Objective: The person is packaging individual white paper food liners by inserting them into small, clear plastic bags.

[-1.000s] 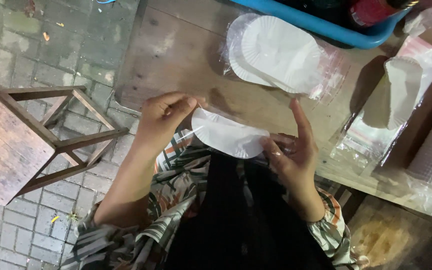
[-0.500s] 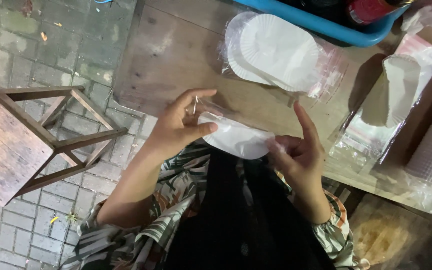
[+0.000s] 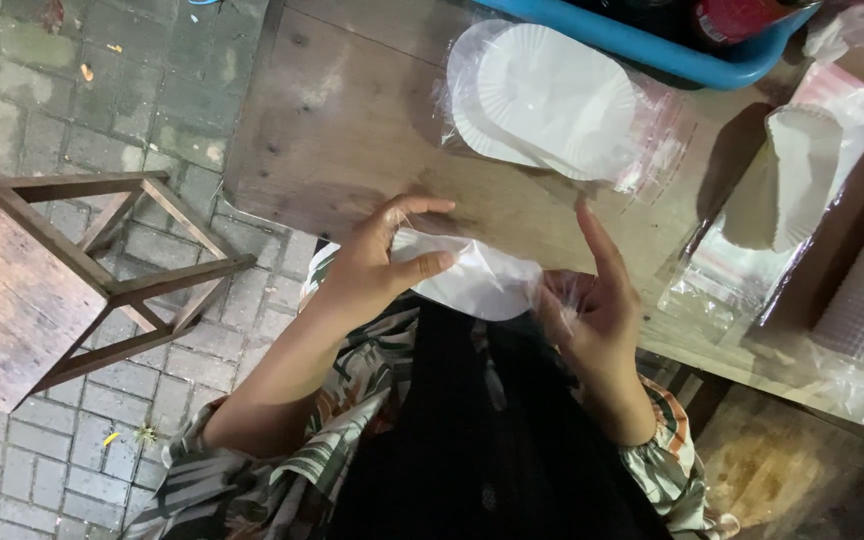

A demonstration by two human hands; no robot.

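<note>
A clear plastic bag with a white round paper liner (image 3: 477, 280) inside hangs at the near edge of the wooden table (image 3: 352, 130). My left hand (image 3: 377, 262) pinches its left end between thumb and fingers. My right hand (image 3: 597, 300) grips the right end, index finger pointing up. Farther back on the table lies a bagged stack of white fluted paper liners (image 3: 552, 100).
A blue plastic tray (image 3: 652, 45) sits at the table's far edge. At the right lie clear zip bags (image 3: 742, 270) and another white liner stack (image 3: 802, 170). A wooden stool (image 3: 42, 280) stands on the brick paving at the left.
My left hand has closed its pinch on the bag's left end and the bag has sunk slightly toward my body. My right hand stays on the right end.
</note>
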